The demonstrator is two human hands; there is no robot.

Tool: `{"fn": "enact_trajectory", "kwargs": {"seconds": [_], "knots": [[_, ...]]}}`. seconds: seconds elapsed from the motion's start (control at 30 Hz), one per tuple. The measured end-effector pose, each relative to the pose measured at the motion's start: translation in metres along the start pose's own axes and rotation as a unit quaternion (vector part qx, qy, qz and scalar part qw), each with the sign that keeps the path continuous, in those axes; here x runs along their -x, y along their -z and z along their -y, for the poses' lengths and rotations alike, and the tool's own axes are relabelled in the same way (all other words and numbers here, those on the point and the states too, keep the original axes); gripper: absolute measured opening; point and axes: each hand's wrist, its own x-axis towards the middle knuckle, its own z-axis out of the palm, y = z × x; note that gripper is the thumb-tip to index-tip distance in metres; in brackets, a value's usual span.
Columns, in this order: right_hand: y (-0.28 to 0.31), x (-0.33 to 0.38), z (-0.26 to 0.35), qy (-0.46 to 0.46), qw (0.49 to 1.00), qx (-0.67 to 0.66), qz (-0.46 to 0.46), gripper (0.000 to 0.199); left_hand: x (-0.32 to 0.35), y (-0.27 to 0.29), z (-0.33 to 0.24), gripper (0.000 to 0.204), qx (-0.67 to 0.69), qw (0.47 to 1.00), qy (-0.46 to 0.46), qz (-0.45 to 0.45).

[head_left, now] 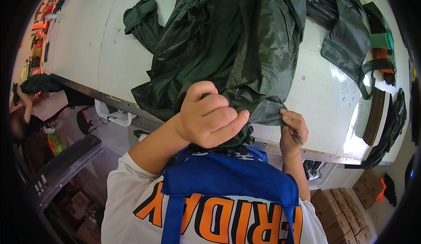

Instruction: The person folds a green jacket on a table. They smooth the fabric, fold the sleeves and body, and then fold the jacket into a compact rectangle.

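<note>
So the left hand (208, 114) is balled up tight on a bunch of the dark green garment (232, 42), right at the near edge of the white table (83, 42). Right hand (293, 132), at 3 o'clock from the left, is pinching the hem between thumb and fingers, and there looks to be some thin tool tucked in that fist, hard to tell what. The rest of the garment is spread over the table toward 12 o'clock. More dark green pieces (346, 38) sit at 2 o'clock, cardboard boxes (346, 213) on the floor at 4 o'clock
</note>
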Motion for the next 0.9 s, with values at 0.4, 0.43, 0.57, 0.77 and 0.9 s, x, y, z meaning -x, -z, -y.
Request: {"fn": "enact_trajectory", "kwargs": {"seconds": [0.4, 0.43, 0.57, 0.77, 0.9], "knots": [[0.082, -0.024, -0.094, -0.18, 0.956, -0.035, -0.229, 0.017, 0.084, 0.063, 0.1, 0.069, -0.161, 0.845, 0.508, 0.041], [0.1, -0.034, -0.115, -0.215, 0.941, -0.101, -0.243, 0.016, 0.103, 0.071, 0.116, 0.08, -0.092, 0.764, 0.638, 0.003], [0.168, -0.065, -0.131, -0.284, 0.905, -0.015, -0.318, 0.02, 0.161, 0.053, 0.176, 0.102, -0.037, 0.7, 0.711, -0.061], [0.104, -0.097, 0.01, -0.105, 0.949, -0.159, -0.251, 0.015, 0.153, 0.032, 0.255, 0.038, -0.128, 0.741, 0.653, 0.09], [-0.001, -0.081, 0.066, -0.148, 0.963, -0.226, 0.009, 0.034, 0.075, 0.052, 0.161, 0.024, -0.04, 0.9, 0.397, -0.177]]}}
